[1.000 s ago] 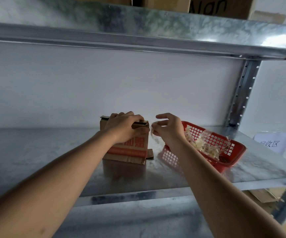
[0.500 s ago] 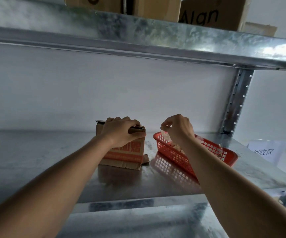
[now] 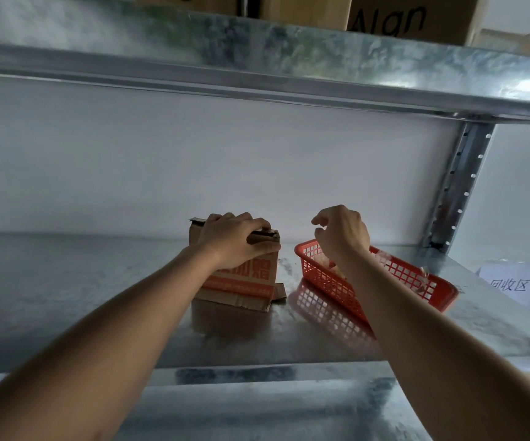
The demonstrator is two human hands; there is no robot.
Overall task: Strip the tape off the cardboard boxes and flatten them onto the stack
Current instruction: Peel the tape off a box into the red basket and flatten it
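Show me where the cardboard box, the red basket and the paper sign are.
cardboard box (image 3: 244,278): head view, printed front face.
red basket (image 3: 327,278): head view, near mesh wall.
paper sign (image 3: 508,283): head view, middle of the sheet, on the writing.

On the shelf (image 3: 98,297) the cardboard box (image 3: 241,281) stands left of the basket (image 3: 384,281), which seemingly holds tape scraps (image 3: 381,256).
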